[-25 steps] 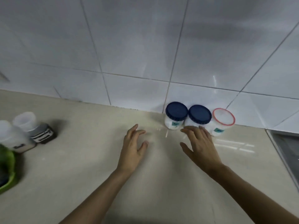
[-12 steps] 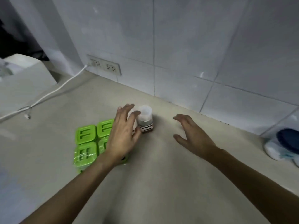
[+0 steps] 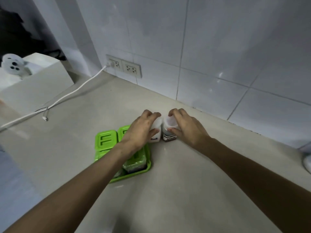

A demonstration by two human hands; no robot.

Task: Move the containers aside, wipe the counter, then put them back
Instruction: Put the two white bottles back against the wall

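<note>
Two small white-capped jars stand side by side on the beige counter (image 3: 168,190). The left one, labelled "Salt" (image 3: 155,134), has white contents; my left hand (image 3: 142,130) wraps around its top. The right jar (image 3: 169,132) holds dark contents under a black-lettered label, and my right hand (image 3: 186,127) grips its cap from the right. Just left of them sits a bright green tray (image 3: 148,167) with green-lidded containers (image 3: 106,140), partly hidden under my left forearm.
A tiled wall runs behind the jars, with a double socket (image 3: 123,67) and a white cable (image 3: 67,96) trailing left across the counter. A white box (image 3: 38,84) sits far left. The edge of another white container (image 3: 307,163) shows at the right border.
My view swung left from the blue-lidded jars to the green tray. Both hands came forward from hovering open and closed on the two small jars.
</note>
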